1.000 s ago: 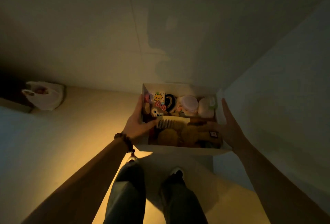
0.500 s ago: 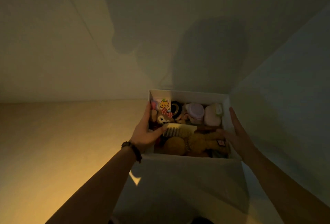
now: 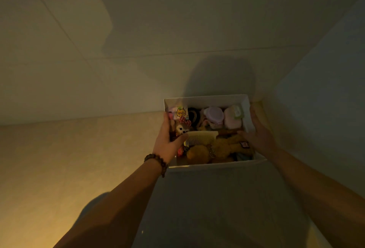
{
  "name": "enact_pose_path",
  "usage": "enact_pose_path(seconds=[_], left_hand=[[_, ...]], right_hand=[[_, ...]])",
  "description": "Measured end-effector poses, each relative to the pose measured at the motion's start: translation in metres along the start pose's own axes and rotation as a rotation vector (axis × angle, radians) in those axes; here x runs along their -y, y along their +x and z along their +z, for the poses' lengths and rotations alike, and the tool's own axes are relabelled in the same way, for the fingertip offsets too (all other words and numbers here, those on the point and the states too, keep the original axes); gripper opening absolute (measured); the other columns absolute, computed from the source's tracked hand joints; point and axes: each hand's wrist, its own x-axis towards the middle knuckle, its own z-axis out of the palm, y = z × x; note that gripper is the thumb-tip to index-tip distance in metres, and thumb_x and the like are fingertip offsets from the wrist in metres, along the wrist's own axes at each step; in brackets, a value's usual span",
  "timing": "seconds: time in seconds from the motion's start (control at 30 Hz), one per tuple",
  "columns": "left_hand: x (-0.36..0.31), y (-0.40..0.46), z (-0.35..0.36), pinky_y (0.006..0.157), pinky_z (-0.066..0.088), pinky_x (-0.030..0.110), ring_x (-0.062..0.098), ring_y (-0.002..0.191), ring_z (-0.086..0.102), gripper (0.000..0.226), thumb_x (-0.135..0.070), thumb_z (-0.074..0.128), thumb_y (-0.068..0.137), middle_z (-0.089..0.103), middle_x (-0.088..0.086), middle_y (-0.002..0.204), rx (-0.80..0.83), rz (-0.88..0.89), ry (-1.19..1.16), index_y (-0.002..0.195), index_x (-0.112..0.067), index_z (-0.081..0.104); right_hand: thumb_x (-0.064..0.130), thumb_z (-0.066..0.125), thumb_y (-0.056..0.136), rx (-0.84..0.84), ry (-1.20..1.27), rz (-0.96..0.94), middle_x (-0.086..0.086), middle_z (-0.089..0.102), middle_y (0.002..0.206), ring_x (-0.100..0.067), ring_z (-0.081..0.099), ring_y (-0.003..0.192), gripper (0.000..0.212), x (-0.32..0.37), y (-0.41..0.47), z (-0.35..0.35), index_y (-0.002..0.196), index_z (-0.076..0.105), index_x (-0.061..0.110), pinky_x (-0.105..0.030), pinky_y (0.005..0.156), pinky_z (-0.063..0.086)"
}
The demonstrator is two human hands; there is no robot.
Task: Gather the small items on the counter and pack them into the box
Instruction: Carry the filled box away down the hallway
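Head view, in dim yellowish light: a white box (image 3: 207, 100) is held up in front of a wall by 2 hands. The left hand (image 3: 167, 141) clasps the box's left wall, thumb hooked inside over a comb (image 3: 200, 138). The right hand (image 3: 260, 134) presses flat against the right wall, thumb reaching inside over the rim. Packed inside are a brown plush toy (image 3: 227, 147), a small card with a yellow cartoon (image 3: 181, 112), and 2 pale round things at the back, too dark to identify. A bead bracelet (image 3: 157, 161) circles the left wrist.
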Motion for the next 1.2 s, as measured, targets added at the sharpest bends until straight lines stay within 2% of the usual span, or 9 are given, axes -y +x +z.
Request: enact_pose_path(seconds=[0.13, 0.2, 0.27, 0.33, 0.43, 0.57, 0.8, 1.0, 1.2], left_hand=[[0.003, -0.017, -0.006, 0.085, 0.033, -0.002, -0.025, 0.109, 0.035, 0.111, -0.045, 0.075, 0.07, 0.033, -0.031, 0.13, 0.023, -0.005, -0.018, 0.147, -0.033, -0.004], [0.011, -0.034, -0.004, 0.104, 0.031, 0.017, -0.012, 0.128, 0.027, 0.124, -0.049, 0.082, 0.06, 0.024, -0.026, 0.142, 0.074, -0.012, 0.003, 0.142, -0.04, -0.011], [0.017, -0.047, -0.001, 0.112, 0.027, 0.038, 0.007, 0.139, 0.021, 0.136, -0.047, 0.087, 0.051, 0.016, -0.014, 0.153, 0.102, -0.025, 0.049, 0.14, -0.045, -0.015], [0.02, -0.049, 0.001, 0.113, 0.026, 0.041, 0.01, 0.141, 0.018, 0.142, -0.042, 0.09, 0.047, 0.014, -0.01, 0.155, 0.096, -0.009, 0.128, 0.143, -0.045, -0.015], [0.019, -0.046, 0.005, 0.112, 0.029, 0.041, 0.01, 0.14, 0.02, 0.138, -0.039, 0.09, 0.05, 0.018, -0.008, 0.154, 0.069, 0.027, 0.2, 0.146, -0.038, -0.01], [0.01, -0.044, 0.022, 0.113, 0.026, 0.037, 0.003, 0.139, 0.016, 0.131, -0.057, 0.083, 0.05, 0.015, -0.011, 0.153, 0.046, 0.075, 0.197, 0.145, -0.04, -0.006], [-0.003, -0.019, 0.072, 0.106, 0.036, 0.045, 0.019, 0.137, 0.029, 0.129, -0.038, 0.09, 0.053, 0.027, 0.001, 0.151, 0.036, 0.102, 0.232, 0.148, -0.026, 0.004], [-0.014, -0.003, 0.1, 0.106, 0.037, 0.044, 0.017, 0.136, 0.03, 0.128, -0.032, 0.09, 0.056, 0.027, 0.0, 0.151, 0.056, 0.156, 0.234, 0.148, -0.027, 0.002], [-0.012, 0.0, 0.108, 0.107, 0.036, 0.042, 0.017, 0.137, 0.029, 0.127, -0.028, 0.088, 0.059, 0.025, 0.001, 0.152, 0.026, 0.14, 0.235, 0.149, -0.025, -0.001]], right_hand=[[0.056, 0.067, 0.077, -0.021, 0.058, -0.112, 0.022, 0.032, 0.143, 0.0, 0.036, 0.127, 0.091, 0.022, -0.013, 0.001, 0.142, 0.004, 0.052, -0.022, 0.097, 0.034], [0.061, 0.068, 0.073, -0.039, 0.02, -0.182, 0.013, 0.03, 0.15, -0.003, 0.031, 0.135, 0.101, 0.02, -0.027, 0.003, 0.15, 0.008, 0.034, -0.021, 0.104, 0.031], [0.074, 0.066, 0.063, -0.031, -0.121, -0.119, 0.004, 0.016, 0.156, -0.009, 0.02, 0.14, 0.123, 0.011, -0.045, 0.006, 0.152, -0.001, 0.023, -0.027, 0.109, 0.025], [0.085, 0.062, 0.049, 0.044, -0.245, -0.012, 0.003, -0.003, 0.159, -0.012, 0.004, 0.144, 0.139, 0.001, -0.058, 0.007, 0.15, -0.014, 0.025, -0.028, 0.11, 0.015], [0.087, 0.062, 0.044, 0.127, -0.36, 0.014, 0.011, -0.022, 0.154, -0.001, -0.007, 0.135, 0.146, -0.008, -0.059, 0.004, 0.145, -0.025, 0.028, -0.025, 0.104, 0.013], [0.079, 0.063, 0.053, 0.075, -0.406, 0.039, 0.004, -0.017, 0.158, -0.001, -0.003, 0.133, 0.138, -0.012, -0.055, -0.006, 0.146, -0.021, 0.023, -0.022, 0.105, 0.011], [0.073, 0.062, 0.063, -0.073, -0.525, 0.098, -0.011, 0.002, 0.16, -0.024, 0.009, 0.145, 0.126, -0.037, -0.054, -0.041, 0.15, 0.0, 0.008, -0.025, 0.108, 0.007], [0.066, 0.049, 0.083, -0.168, -0.787, 0.016, -0.027, 0.019, 0.153, -0.039, 0.013, 0.143, 0.099, -0.047, -0.055, -0.057, 0.144, 0.021, -0.007, -0.042, 0.116, 0.004], [0.06, 0.042, 0.089, -0.151, -0.918, 0.102, -0.02, 0.005, 0.158, -0.031, 0.0, 0.146, 0.092, -0.04, -0.048, -0.056, 0.148, 0.008, -0.002, -0.04, 0.119, -0.001]])
